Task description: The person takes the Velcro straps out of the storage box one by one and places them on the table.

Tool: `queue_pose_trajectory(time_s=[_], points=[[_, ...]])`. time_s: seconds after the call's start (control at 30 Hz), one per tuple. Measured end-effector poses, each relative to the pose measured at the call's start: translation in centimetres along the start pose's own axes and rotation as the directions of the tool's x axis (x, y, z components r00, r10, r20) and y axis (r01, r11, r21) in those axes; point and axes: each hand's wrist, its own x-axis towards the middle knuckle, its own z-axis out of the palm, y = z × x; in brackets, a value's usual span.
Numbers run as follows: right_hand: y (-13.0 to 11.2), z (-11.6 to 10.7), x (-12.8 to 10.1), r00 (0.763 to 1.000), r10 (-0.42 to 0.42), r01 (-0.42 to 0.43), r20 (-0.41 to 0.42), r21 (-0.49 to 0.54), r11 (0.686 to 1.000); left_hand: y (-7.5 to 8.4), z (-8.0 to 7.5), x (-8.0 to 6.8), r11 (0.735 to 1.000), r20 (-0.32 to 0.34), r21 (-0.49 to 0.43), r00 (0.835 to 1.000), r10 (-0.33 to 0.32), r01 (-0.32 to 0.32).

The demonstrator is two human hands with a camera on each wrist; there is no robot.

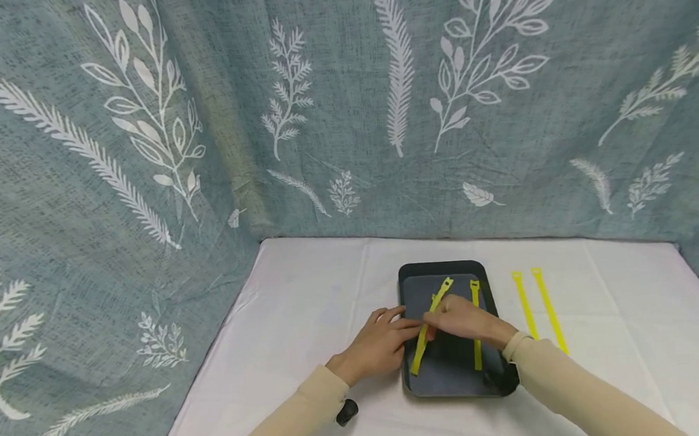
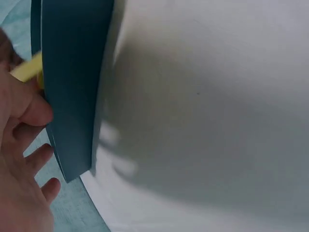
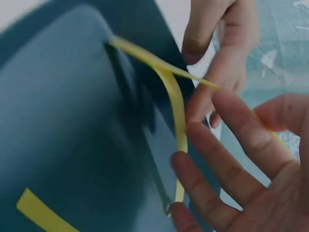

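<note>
Slanting, the held yellow strap (image 1: 423, 343) points its head (image 1: 445, 288) forward-right.

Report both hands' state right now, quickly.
Left hand: open, at the rim of the dark tray.
Right hand: closed, pinching a yellow strap.

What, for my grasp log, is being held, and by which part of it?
The right hand pinches a yellow slotted strap partway along its length. Whether the left hand grips anything is unclear.

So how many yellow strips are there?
5: two strips right of the tray, one lying inside, one in the right hand, another partly behind it. More could be hidden.
</note>
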Motion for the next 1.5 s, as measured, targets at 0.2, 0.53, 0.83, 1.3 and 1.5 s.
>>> queue_pose_trajectory(time_s=[0.2, 0.53, 0.83, 1.3, 1.5], points=[[0.8, 0.2, 0.3, 0.998, -0.039, 0.039, -0.041, -0.004, 0.999, 0.6, 0.1, 0.5, 0.999, 0.102, -0.034, 0.995, 0.013, -0.01], [1.7, 0.5, 0.4, 0.99, -0.041, 0.052, -0.137, 0.078, 0.996, 1.2, -0.5, 1.2, 0.997, 0.154, 0.045, 0.987, 0.052, -0.059], [2.6, 1.0, 0.4, 0.995, -0.015, 0.031, -0.1, 0.154, 0.988, 1.9, -0.8, 2.2, 0.992, 0.277, 0.119, 0.961, 0.014, -0.049], [-1.5, -1.6, -1.6, 0.983, -0.147, 0.175, -0.111, 0.31, 0.934, 3.0, -1.2, 3.1, 0.973, 0.348, 0.23, 0.936, -0.061, -0.022], [-3.6, -3.9, -1.8, 0.982, -0.06, 0.127, -0.181, 0.391, 0.912, 2.5, -0.8, 3.2, 0.977, 0.321, 0.211, 0.947, -0.032, -0.038]])
